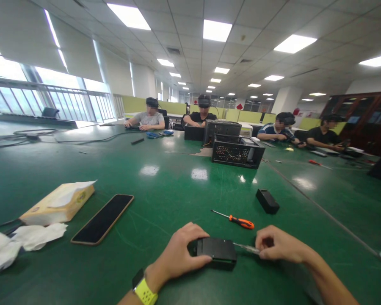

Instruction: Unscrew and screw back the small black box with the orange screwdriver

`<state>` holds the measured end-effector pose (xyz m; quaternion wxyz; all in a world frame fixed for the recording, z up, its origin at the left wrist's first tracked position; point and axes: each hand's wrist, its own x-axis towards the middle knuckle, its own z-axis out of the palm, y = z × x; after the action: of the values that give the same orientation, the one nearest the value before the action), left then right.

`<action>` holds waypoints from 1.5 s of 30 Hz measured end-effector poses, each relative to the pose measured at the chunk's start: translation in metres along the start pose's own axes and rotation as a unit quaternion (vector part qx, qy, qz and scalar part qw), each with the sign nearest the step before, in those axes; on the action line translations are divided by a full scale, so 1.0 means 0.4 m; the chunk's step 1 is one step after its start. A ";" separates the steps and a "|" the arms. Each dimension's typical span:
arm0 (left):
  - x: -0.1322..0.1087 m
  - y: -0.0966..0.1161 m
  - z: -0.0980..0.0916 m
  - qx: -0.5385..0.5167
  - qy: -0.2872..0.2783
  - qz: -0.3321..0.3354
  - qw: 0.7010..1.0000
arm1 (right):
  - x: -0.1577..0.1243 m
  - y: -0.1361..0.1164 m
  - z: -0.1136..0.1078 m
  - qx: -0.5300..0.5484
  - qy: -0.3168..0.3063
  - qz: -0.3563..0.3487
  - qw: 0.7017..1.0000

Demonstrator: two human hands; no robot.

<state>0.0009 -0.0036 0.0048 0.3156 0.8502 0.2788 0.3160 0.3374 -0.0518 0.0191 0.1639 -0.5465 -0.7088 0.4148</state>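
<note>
My left hand [184, 250] grips a small black rectangular box [218, 250] by its left end, thumb along the near edge and fingers at the far side. A thin greenish line shows on the box's near side. Between the closed fingers of my right hand [277, 245] is a slim silvery tool [249, 249], its exact kind too small to tell. The tool's thin tip points left and meets the right end of the box. Just beyond lies a screwdriver [241, 222] with an orange and black handle. A second black box [267, 201] rests farther right.
To the left are a phone [103, 219], a tissue pack [62, 203] and crumpled tissues [34, 237]. An open metal computer case [236, 152] stands farther back on the green table [165, 190]. Several people sit around the far side. Cables [92, 139] run along the left.
</note>
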 end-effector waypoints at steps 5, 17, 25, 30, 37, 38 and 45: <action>-0.003 -0.003 0.001 0.016 -0.024 -0.012 1.000 | -0.001 0.029 -0.003 -0.040 0.046 0.033 0.998; -0.003 -0.001 -0.005 0.022 -0.038 -0.037 0.998 | 0.053 -0.119 0.127 -0.139 0.160 -0.186 0.959; -0.002 -0.014 0.004 0.012 -0.030 -0.036 0.999 | 0.070 -0.125 0.170 -0.182 0.129 -0.172 0.960; -0.003 -0.011 0.005 0.011 -0.025 -0.039 0.999 | 0.080 -0.117 0.184 -0.184 0.144 -0.169 0.957; -0.002 -0.021 -0.011 -0.021 0.074 0.000 0.997 | 0.084 -0.074 0.153 -0.121 0.238 -0.172 0.948; -0.002 -0.021 -0.014 -0.020 0.091 0.001 0.996 | 0.080 -0.059 0.131 -0.105 0.274 -0.165 0.942; -0.001 -0.018 -0.013 0.009 0.113 -0.005 0.994 | 0.006 0.087 -0.079 0.016 0.600 0.048 0.799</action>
<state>-0.0048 0.0027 0.0027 0.2764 0.8100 0.3201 0.4062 0.3803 -0.0346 0.0108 0.5445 -0.7170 -0.4347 0.0226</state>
